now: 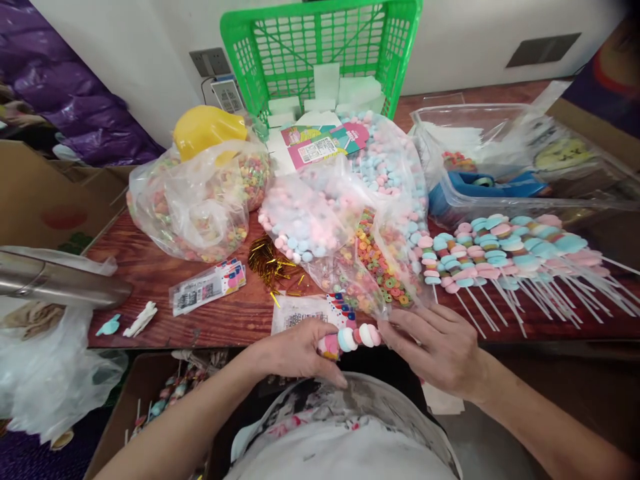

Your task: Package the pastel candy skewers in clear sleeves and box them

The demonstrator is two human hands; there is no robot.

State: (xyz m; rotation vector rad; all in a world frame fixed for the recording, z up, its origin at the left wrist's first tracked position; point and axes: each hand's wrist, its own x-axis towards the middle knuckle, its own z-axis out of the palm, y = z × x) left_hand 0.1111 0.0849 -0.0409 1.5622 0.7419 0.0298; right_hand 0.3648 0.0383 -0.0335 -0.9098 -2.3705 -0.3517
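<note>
While the left hand (300, 350) grips a row of candies (367, 335) at the counter's (135, 267) near edge and the right hand (437, 340) seems to pinch its end, a slackened grip could drop it. Swung wide, that right hand might knock candy sticks (500, 248) off the edge's right stretch.

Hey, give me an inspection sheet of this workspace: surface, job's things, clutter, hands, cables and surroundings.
Surface: red-brown wood-look table, largely covered.
Job's things: stacked candies between the hands; bagged pink-and-blue candies beyond; candy sticks heaped at right.
Clutter: gold ties scattered near the middle; printed wrappers left of them; metal cylinder at the left edge.
Hands: left hand has its grip on the stacked candies; right hand at their other end, firmness unclear.
Cables: thin dark cable by the wall socket.
Surroundings: green crate behind; clear tub at right.
</note>
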